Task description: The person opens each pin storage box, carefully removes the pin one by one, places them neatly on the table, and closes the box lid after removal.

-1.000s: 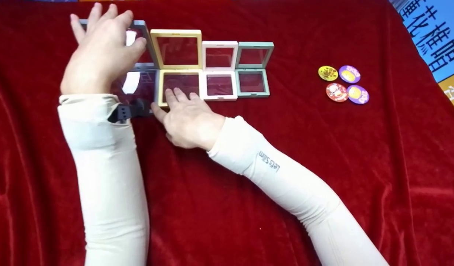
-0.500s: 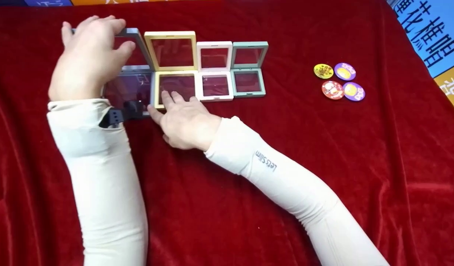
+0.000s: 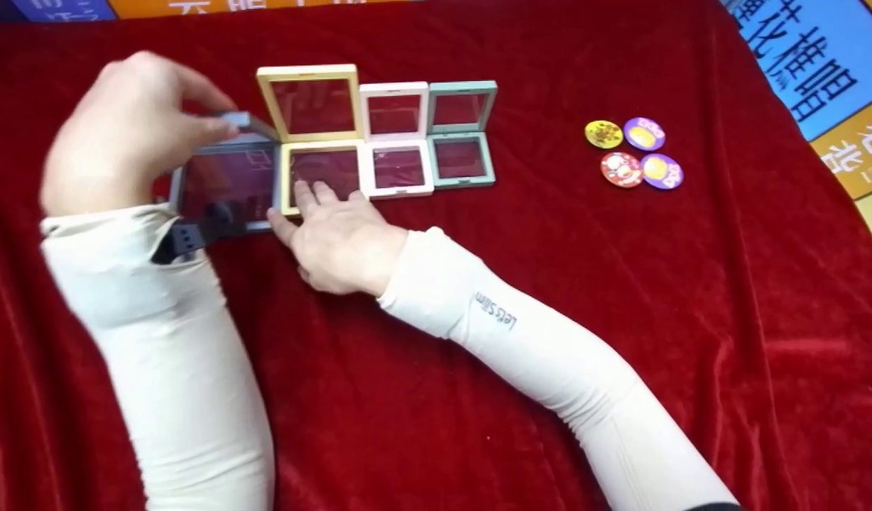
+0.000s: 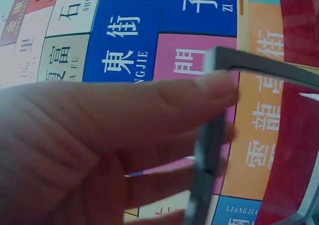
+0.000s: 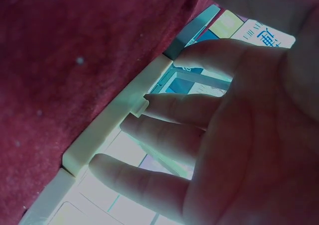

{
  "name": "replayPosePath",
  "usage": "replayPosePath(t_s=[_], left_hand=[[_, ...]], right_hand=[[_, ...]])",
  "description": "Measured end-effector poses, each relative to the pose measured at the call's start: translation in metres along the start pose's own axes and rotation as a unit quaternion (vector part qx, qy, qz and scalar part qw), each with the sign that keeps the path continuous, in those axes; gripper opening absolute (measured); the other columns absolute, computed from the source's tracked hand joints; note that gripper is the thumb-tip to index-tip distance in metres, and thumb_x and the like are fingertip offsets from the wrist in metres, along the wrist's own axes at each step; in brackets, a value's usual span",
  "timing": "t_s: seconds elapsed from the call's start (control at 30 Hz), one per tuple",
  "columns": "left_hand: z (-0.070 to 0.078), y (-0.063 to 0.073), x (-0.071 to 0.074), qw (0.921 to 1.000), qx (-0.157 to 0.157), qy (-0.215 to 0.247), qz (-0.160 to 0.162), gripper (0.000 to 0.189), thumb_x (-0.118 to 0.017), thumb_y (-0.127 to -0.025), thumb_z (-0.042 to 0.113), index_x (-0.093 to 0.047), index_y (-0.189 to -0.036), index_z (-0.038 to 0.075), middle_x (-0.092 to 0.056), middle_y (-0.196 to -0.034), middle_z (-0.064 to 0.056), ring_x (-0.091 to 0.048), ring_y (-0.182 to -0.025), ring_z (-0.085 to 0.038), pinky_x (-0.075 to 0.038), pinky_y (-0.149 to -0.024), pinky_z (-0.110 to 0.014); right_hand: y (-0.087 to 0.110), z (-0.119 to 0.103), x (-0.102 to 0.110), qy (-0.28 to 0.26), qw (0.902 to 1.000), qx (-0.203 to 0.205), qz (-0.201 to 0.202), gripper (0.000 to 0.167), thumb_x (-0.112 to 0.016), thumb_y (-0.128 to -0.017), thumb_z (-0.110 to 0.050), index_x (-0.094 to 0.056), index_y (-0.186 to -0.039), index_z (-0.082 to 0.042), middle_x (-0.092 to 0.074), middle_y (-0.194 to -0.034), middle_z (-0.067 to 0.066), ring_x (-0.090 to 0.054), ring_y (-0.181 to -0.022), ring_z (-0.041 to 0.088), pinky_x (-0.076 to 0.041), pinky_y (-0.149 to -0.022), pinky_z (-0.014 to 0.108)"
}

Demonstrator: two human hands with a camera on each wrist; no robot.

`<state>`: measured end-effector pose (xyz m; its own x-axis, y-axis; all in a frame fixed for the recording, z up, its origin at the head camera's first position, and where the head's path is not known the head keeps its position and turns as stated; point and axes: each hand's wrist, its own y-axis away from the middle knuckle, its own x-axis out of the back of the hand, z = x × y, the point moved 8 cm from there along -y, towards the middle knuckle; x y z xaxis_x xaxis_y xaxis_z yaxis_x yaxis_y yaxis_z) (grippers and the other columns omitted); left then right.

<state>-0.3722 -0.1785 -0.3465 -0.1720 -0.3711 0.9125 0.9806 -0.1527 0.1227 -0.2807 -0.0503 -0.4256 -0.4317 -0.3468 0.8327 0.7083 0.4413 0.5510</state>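
Observation:
My left hand (image 3: 123, 135) pinches the raised lid of a grey display frame (image 3: 276, 181) at the left end of a row. In the left wrist view, the thumb lies on the lid's grey edge (image 4: 212, 135) and the fingers pass behind it. The lid leans forward over the base. My right hand (image 3: 347, 248) rests with spread, straight fingers on the front of the unfolded yellow display frame (image 3: 307, 72), one digit at the grey frame's corner. In the right wrist view, fingertips touch the yellow frame's rim (image 5: 117, 118).
Right of the yellow frame stand an unfolded white frame (image 3: 399, 192) and a green frame (image 3: 463, 86). Several round badges (image 3: 623, 170) lie farther right on the red velvet cloth (image 3: 549, 248). Printed panels with characters (image 3: 798, 57) border the cloth.
My left hand has brought the grey lid down and toward me from nearly upright. The right hand keeps its place on the frames. The head view has shifted slightly.

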Motion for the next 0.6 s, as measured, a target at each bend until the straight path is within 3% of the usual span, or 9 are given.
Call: replayPosePath(t_s=[0.17,0.37,0.47,0.6], left_hand=[[-0.004,0.003,-0.014,0.9967,0.011,0.027,-0.075,0.034,-0.070,-0.082,0.040,-0.072,-0.108,0.019,-0.072,-0.087,0.011,-0.058,-0.070,-0.005,-0.044,-0.060,-0.025],[0.003,0.006,-0.034,0.9890,-0.002,0.056,-0.137,0.035,-0.071,-0.083,0.031,-0.069,-0.109,0.008,-0.070,-0.078,0.007,-0.055,-0.063,-0.009,-0.043,-0.053,-0.031],[-0.002,0.004,-0.039,0.9870,-0.007,0.058,-0.150,0.034,-0.071,-0.082,0.029,-0.070,-0.108,0.008,-0.067,-0.071,0.010,-0.052,-0.061,-0.010,-0.042,-0.051,-0.032],[-0.011,-0.001,-0.041,0.9886,-0.007,0.047,-0.143,0.034,-0.073,-0.081,0.029,-0.071,-0.105,0.005,-0.064,-0.068,0.010,-0.050,-0.063,-0.012,-0.039,-0.052,-0.032]], right_hand=[[0.000,0.003,-0.003,0.001,0.9999,-0.011,-0.011,0.073,-0.042,-0.096,-0.043,0.006,-0.150,-0.038,0.011,-0.161,0.009,0.003,-0.151,0.025,-0.018,-0.119,0.047],[0.001,0.008,-0.008,0.014,0.9993,-0.028,-0.021,0.072,-0.041,-0.096,-0.043,0.008,-0.149,-0.039,0.011,-0.161,0.007,0.003,-0.151,0.023,-0.017,-0.119,0.047],[0.001,0.007,-0.007,0.007,0.9990,-0.039,-0.022,0.072,-0.041,-0.096,-0.041,0.009,-0.149,-0.041,0.012,-0.161,0.006,0.004,-0.150,0.022,-0.015,-0.120,0.046],[0.001,0.003,-0.003,0.007,0.9989,-0.040,-0.023,0.072,-0.039,-0.096,-0.042,0.012,-0.147,-0.044,0.015,-0.160,0.004,0.007,-0.150,0.020,-0.013,-0.120,0.045]])
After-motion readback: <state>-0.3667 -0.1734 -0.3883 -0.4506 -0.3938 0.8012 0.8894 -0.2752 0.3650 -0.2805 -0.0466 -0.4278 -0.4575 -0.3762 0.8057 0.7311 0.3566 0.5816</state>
